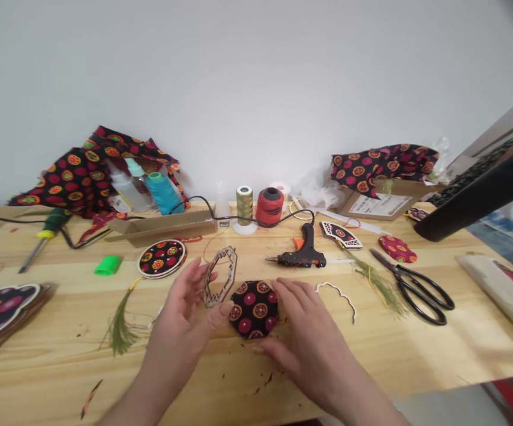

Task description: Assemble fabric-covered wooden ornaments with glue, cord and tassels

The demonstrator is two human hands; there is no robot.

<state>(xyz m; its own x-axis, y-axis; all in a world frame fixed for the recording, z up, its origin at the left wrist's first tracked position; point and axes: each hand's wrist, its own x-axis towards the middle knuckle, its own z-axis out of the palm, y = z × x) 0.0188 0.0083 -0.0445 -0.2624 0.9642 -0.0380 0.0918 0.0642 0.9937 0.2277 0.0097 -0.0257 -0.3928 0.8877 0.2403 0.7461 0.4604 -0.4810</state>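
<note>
frame [230, 281] of thin pierced wood, many-sided, is clamped in the left grip [183, 319]; beside it a patterned cloth disc [255, 309] lies on the surface [185, 390], right grip [309, 325] spread apart at its edge. black glue gun [305, 255] beyond, scissors [399, 271] rightward.

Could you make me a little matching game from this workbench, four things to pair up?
1. openwork wooden frame
2. glue gun
3. scissors
4. screwdriver

A. has a green and yellow handle
B. lies to the right of the glue gun
C. is in the left hand
D. lies with its nozzle pointing left

Pairs: 1-C, 2-D, 3-B, 4-A
</note>
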